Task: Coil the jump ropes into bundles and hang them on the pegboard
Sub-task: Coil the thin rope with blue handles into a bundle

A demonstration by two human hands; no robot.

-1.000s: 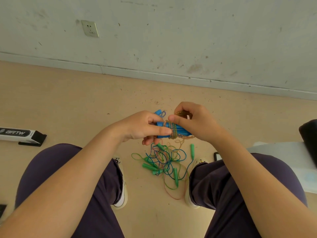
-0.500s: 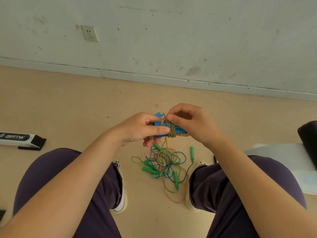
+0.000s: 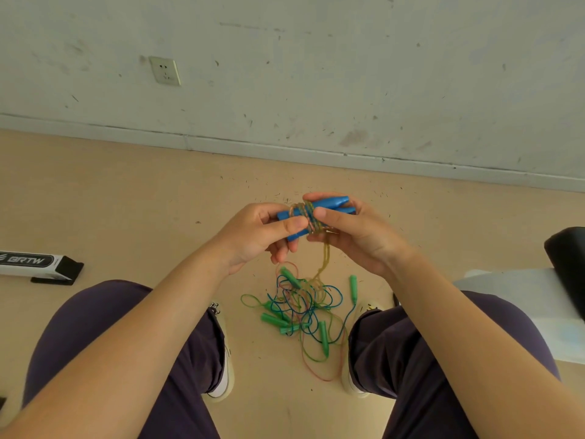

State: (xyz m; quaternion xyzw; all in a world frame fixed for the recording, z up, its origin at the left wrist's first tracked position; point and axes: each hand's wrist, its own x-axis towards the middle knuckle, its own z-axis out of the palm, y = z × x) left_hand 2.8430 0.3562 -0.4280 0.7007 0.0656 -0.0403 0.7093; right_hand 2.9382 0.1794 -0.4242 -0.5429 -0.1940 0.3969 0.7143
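The person sat with both knees apart above a tan floor (image 3: 126,201), and both hands were raised between them, holding a pair of blue plastic jump-rope handles (image 3: 329,205) side by side. The left hand (image 3: 262,236) gripped the left ends of the handles, its thumb laid across the front and its fingers curled behind. The right hand (image 3: 354,236) held the right ends, thumb pressed on top beside the left thumb and fingers wrapped underneath. A yellowish multicoloured cord (image 3: 308,218) was wound several turns around the middle of the handles, just between the two thumbs, and its loose tail (image 3: 324,264) hung down from the bundle towards the floor. Below the hands, between two pale shoes (image 3: 226,375), lay a tangled heap of thin blue, green and red ropes with green plastic handles (image 3: 297,308), into which the hanging tail ran. To the far left on the floor rested a white and black bar marked BRTW (image 3: 34,264). A white wall socket (image 3: 165,71) sat on the scuffed grey wall (image 3: 348,74) beyond. At the right edge lay a pale sheet (image 3: 519,299) with a black object (image 3: 566,264) on it.
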